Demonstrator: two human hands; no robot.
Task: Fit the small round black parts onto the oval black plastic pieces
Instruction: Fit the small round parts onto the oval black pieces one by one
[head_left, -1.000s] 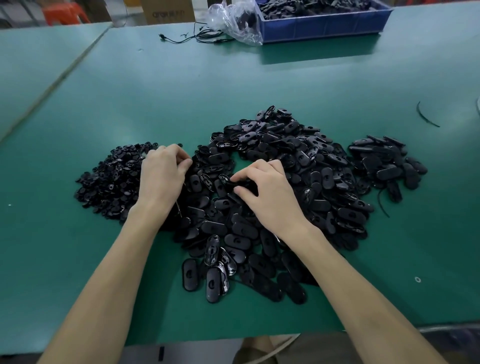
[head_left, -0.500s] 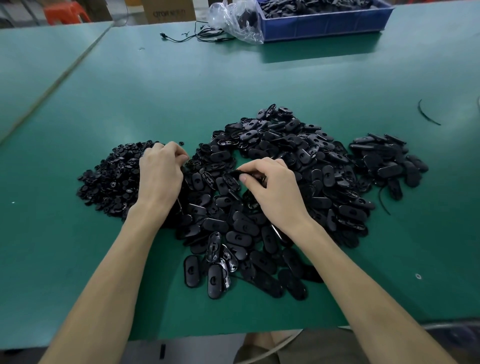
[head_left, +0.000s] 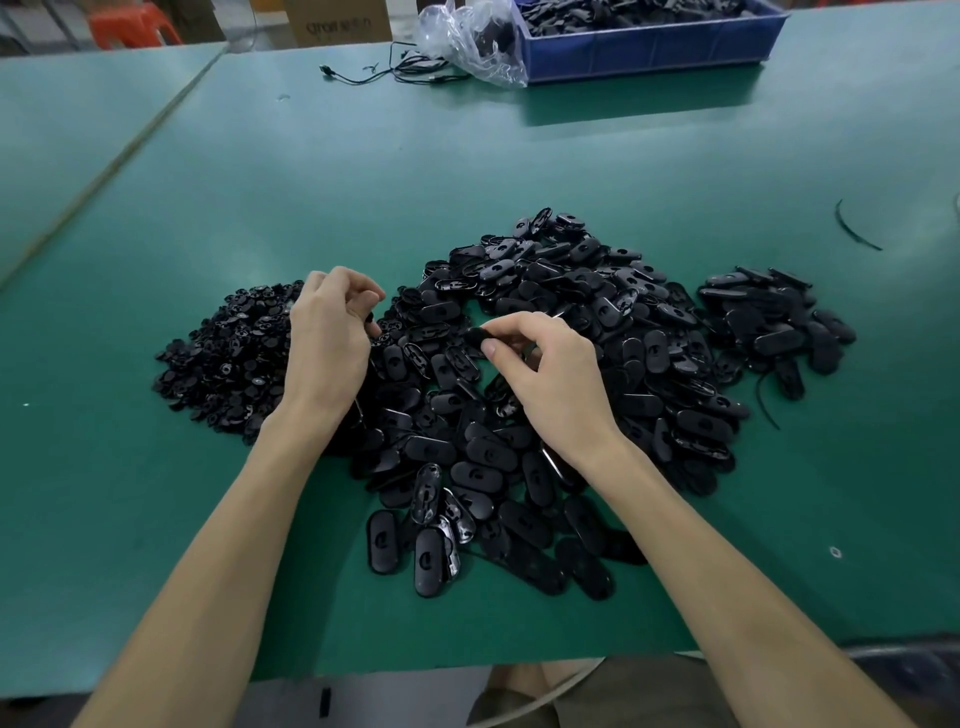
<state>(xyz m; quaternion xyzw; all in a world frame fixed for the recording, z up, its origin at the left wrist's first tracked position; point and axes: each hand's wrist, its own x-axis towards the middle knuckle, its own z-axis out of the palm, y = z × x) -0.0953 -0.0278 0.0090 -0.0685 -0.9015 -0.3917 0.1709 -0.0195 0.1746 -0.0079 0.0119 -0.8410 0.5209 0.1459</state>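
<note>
A big heap of oval black plastic pieces (head_left: 561, 374) covers the middle of the green table (head_left: 467, 156). Left of it lies a pile of small round black parts (head_left: 228, 353). A smaller stack of oval pieces (head_left: 774, 322) sits to the right. My left hand (head_left: 327, 338) is raised over the seam between the piles and pinches one small round part (head_left: 372, 325) at its fingertips. My right hand (head_left: 545, 369) holds one oval piece (head_left: 475, 338) between thumb and fingers, just right of the left hand. The two held parts are a short gap apart.
A blue bin (head_left: 649, 47) full of black parts stands at the far edge, with a clear plastic bag (head_left: 472, 41) and a black cable (head_left: 395, 70) beside it. A thin black strip (head_left: 852, 228) lies far right. A cardboard box (head_left: 337, 21) stands beyond the table.
Both hands have lifted off the heaps. The left hand came up with a round part and the right with an oval piece, and they have drawn toward each other.
</note>
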